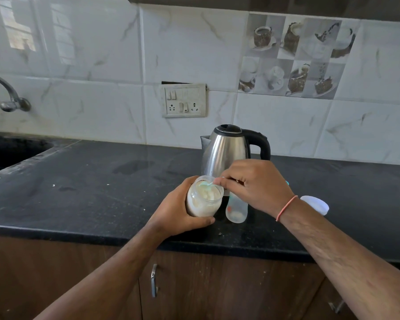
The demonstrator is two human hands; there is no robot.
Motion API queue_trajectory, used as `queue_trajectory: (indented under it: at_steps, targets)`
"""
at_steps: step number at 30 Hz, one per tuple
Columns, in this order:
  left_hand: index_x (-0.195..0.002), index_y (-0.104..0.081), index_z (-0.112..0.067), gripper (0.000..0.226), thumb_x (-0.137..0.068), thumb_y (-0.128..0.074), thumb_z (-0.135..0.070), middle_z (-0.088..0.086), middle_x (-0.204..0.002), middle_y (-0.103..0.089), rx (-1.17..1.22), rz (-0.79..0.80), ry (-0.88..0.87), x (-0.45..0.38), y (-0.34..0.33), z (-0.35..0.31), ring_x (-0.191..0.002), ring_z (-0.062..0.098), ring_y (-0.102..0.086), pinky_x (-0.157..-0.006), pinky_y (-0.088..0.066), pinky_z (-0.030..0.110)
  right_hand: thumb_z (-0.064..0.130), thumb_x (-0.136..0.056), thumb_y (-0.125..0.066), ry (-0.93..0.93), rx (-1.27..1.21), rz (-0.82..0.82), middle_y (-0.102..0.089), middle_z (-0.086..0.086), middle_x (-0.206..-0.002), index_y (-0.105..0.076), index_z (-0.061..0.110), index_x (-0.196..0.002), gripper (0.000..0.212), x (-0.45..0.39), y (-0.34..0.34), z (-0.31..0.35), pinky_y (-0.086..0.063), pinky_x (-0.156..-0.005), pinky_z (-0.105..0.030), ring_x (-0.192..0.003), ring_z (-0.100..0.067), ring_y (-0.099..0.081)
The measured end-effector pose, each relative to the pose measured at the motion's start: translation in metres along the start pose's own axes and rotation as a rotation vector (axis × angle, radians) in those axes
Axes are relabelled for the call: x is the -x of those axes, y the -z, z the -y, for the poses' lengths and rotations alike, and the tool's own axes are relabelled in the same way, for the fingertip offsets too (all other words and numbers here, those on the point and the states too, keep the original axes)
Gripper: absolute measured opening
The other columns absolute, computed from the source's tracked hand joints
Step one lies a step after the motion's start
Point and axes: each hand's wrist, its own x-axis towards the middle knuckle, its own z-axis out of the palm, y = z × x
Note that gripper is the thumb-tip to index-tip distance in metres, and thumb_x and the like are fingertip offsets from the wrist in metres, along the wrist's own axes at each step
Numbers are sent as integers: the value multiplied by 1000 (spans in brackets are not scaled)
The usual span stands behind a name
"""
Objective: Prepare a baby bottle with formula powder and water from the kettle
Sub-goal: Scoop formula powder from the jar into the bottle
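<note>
Bench (83, 192): a dark stone top is seen spanning the scene, with brown cabinet doors (229, 289) below its near edge and a sink (7, 153) set in at the far left.
Wall: pale marbled tiles are seen behind the bench, with a switch and socket plate (184, 100) at centre and a tap (9, 98) at the far left.
Kettle (226, 151): a steel electric kettle with a black lid and handle is stood upright at the far side of the bench, spout to the left, just behind both hands.
Formula jar (202, 199): a clear open jar, largely filled with pale powder, is held tilted above the near part of the bench, its mouth turned up toward the camera.
Baby bottle (236, 210): a clear bottle with no cap on is stood just right of the jar, partly hidden under the right hand; a little pale powder is seen at its bottom.
Lid (315, 204): a white lid is laid on the bench to the right, behind the right wrist.
Left hand (182, 209): its grip is wrapped round the jar from the left and beneath, fingers and thumb curled on the jar's wall.
Right hand (252, 183): its grip is pinched on a small pale green scoop (207, 184), whose bowl is placed at the jar's mouth over the powder; an orange thread band is worn at the wrist.
</note>
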Motion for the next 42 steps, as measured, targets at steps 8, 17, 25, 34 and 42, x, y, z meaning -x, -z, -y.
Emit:
queue_trajectory:
  at_steps: [8, 17, 25, 34, 42]
  targets:
    - [-149, -47, -46, 98, -68, -103, -44, -25, -135, -67, -2, -2, -14, 1, 0, -3, -123, 2, -67, -101, -61, 34, 64, -103, -49, -77, 30, 89, -68, 11, -72, -80, 22, -83, 56, 5, -8, 5, -56, -63, -38, -68, -10, -62]
    - [-151, -47, -42, 97, -71, -102, -41, -24, -136, -66, 4, 6, -31, 1, 1, -2, -123, 2, -67, -98, -61, 31, 61, -99, -61, -228, -118, 165, -65, 11, -65, -78, 28, -76, 44, 1, -5, 18, -54, -63, -35, -64, -9, -62]
    - [-151, -47, -42, 99, -69, -103, -41, -25, -134, -68, 0, 4, -17, 1, 0, 0, -120, 0, -68, -97, -61, 29, 64, -96, -64, -435, -279, 182, -76, 10, -74, -85, 30, -92, 40, -4, -1, 21, -63, -73, -39, -72, -10, -72]
    - [-151, -45, -44, 101, -68, -102, -46, -27, -135, -67, -5, 8, -1, 0, 0, 2, -121, -2, -67, -98, -60, 26, 52, -99, -71, -605, -384, 190, -74, 18, -68, -82, 29, -84, 30, -8, -3, 20, -51, -63, -8, -71, -1, -71]
    - [-151, -43, -48, 100, -70, -101, -47, -30, -137, -64, -20, 24, -6, -1, 0, 3, -123, -2, -65, -97, -57, 21, 47, -101, -73, -832, -561, 93, -74, 1, -65, -81, 17, -78, 38, -6, -5, 16, -60, -67, -31, -52, -12, -62]
